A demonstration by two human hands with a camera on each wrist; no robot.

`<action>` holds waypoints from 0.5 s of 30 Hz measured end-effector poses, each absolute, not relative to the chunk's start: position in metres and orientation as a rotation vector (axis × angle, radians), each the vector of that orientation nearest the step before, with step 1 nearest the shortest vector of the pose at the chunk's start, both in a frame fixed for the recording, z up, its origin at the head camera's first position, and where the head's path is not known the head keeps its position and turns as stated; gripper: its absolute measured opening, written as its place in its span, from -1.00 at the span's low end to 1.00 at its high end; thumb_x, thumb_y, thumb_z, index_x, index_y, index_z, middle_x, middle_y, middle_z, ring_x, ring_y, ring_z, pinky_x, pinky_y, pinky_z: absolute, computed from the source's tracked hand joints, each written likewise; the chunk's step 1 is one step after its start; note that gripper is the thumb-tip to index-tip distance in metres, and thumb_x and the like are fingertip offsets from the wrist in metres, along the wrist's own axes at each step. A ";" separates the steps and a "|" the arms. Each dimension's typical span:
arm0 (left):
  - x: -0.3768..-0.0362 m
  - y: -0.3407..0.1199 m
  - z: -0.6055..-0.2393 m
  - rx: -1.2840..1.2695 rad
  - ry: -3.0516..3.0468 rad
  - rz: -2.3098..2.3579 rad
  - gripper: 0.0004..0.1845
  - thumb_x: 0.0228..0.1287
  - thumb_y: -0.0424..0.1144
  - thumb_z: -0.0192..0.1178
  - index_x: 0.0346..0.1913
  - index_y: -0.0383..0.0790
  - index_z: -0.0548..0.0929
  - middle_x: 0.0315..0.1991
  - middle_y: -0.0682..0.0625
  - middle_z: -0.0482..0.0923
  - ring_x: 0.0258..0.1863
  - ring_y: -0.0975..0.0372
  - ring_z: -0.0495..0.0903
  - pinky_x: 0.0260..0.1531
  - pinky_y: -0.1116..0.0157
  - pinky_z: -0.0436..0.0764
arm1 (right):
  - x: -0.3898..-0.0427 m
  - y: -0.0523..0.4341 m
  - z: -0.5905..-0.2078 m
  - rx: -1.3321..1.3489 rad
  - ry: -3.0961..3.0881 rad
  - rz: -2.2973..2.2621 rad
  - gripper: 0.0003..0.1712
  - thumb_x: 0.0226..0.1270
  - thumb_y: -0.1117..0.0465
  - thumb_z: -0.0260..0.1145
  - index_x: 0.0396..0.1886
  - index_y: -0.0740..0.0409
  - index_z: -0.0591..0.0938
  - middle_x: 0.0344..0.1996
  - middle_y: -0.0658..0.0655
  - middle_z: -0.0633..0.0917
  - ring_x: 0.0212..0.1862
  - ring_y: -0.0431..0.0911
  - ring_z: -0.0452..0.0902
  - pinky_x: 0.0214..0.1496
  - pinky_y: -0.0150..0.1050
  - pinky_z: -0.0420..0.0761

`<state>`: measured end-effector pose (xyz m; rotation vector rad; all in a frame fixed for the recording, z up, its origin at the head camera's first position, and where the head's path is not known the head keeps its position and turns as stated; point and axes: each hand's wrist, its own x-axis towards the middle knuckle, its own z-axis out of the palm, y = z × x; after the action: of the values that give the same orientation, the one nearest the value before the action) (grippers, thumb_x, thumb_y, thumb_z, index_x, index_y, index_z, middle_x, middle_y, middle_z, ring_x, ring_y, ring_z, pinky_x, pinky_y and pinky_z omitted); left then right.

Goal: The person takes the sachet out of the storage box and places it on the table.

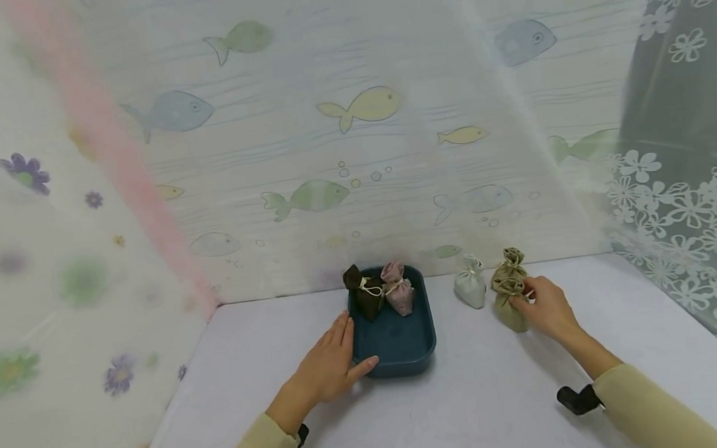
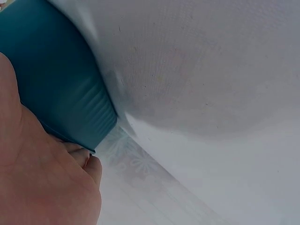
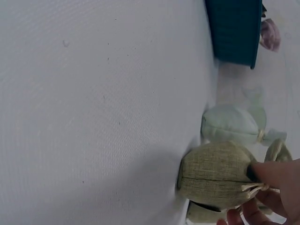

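Observation:
A teal plastic basin stands on the white table, with a dark brown drawstring pouch and a pink drawstring pouch at its far end. My left hand rests against the basin's left side, fingers extended and thumb at its near rim. To the right, my right hand pinches the tied neck of an olive green drawstring pouch, whose base is at the tabletop. Right behind it sits another olive pouch. A pale mint pouch stands between these and the basin.
The white-covered table ends at a hanging curtain printed with fish. A flowered curtain hangs on the left, and a lace one on the right. A black strap piece juts from the right wrist.

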<state>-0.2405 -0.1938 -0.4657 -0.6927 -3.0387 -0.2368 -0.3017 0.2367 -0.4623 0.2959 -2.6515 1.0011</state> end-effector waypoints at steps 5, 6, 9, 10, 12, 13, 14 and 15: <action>-0.241 -0.193 -0.466 -0.691 -3.038 -0.245 0.11 0.47 0.50 -0.28 0.60 -0.48 -0.02 0.64 -0.30 -0.16 0.63 -0.06 -0.08 0.55 0.02 0.10 | -0.298 0.235 -0.458 0.305 -2.646 1.016 -0.64 0.34 0.35 0.39 0.04 0.50 0.61 -0.25 0.34 0.62 -0.15 0.21 0.57 -0.27 -0.10 0.53; -0.241 -0.193 -0.468 -0.693 -3.036 -0.248 0.11 0.46 0.50 -0.29 0.60 -0.47 -0.03 0.64 -0.30 -0.17 0.63 -0.05 -0.08 0.55 0.03 0.10 | -0.297 0.234 -0.458 0.309 -2.642 1.017 -0.63 0.34 0.35 0.39 0.06 0.51 0.61 -0.25 0.33 0.62 -0.16 0.20 0.57 -0.27 -0.11 0.52; -0.242 -0.194 -0.469 -0.694 -3.033 -0.249 0.11 0.46 0.50 -0.29 0.60 -0.47 -0.03 0.64 -0.30 -0.17 0.63 -0.05 -0.08 0.55 0.02 0.10 | -0.293 0.231 -0.454 0.315 -2.626 1.039 -0.60 0.35 0.35 0.40 0.08 0.52 0.59 -0.25 0.33 0.63 -0.16 0.19 0.58 -0.27 -0.12 0.53; -0.243 -0.194 -0.469 -0.696 -3.028 -0.258 0.11 0.46 0.50 -0.27 0.60 -0.47 -0.01 0.64 -0.30 -0.16 0.62 -0.06 -0.07 0.55 0.01 0.11 | -0.291 0.229 -0.452 0.315 -2.621 1.054 -0.61 0.35 0.34 0.40 0.08 0.51 0.59 -0.25 0.32 0.63 -0.16 0.19 0.59 -0.27 -0.13 0.54; -0.243 -0.194 -0.469 -0.697 -3.024 -0.264 0.11 0.46 0.50 -0.27 0.60 -0.48 0.00 0.64 -0.31 -0.15 0.62 -0.06 -0.06 0.54 0.01 0.12 | -0.288 0.224 -0.448 0.314 -2.612 1.082 -0.64 0.37 0.32 0.40 0.06 0.47 0.60 -0.24 0.31 0.64 -0.16 0.17 0.59 -0.27 -0.16 0.55; -0.243 -0.195 -0.470 -0.701 -3.017 -0.270 0.11 0.46 0.50 -0.26 0.59 -0.48 0.01 0.64 -0.31 -0.14 0.62 -0.07 -0.05 0.54 -0.01 0.13 | -0.286 0.221 -0.445 0.317 -2.610 1.096 -0.66 0.38 0.32 0.40 0.04 0.44 0.61 -0.24 0.30 0.65 -0.16 0.16 0.59 -0.29 -0.17 0.55; -0.243 -0.195 -0.470 -0.699 -3.020 -0.263 0.12 0.45 0.51 -0.28 0.60 -0.48 0.00 0.64 -0.31 -0.14 0.62 -0.07 -0.06 0.54 0.00 0.13 | -0.284 0.217 -0.443 0.320 -2.606 1.112 -0.68 0.38 0.32 0.39 0.04 0.42 0.62 -0.24 0.29 0.65 -0.16 0.15 0.60 -0.30 -0.20 0.56; -0.244 -0.195 -0.471 -0.699 -3.019 -0.260 0.12 0.45 0.52 -0.30 0.60 -0.48 0.00 0.64 -0.31 -0.14 0.62 -0.07 -0.06 0.54 0.00 0.13 | -0.283 0.214 -0.440 0.325 -2.603 1.127 -0.70 0.39 0.31 0.39 0.03 0.40 0.62 -0.24 0.28 0.65 -0.16 0.13 0.60 -0.32 -0.22 0.57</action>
<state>-0.2436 -0.1950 -0.4711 -0.6985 -3.0193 -0.2596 -0.2829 0.2141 -0.4402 0.3251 -2.6034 1.1266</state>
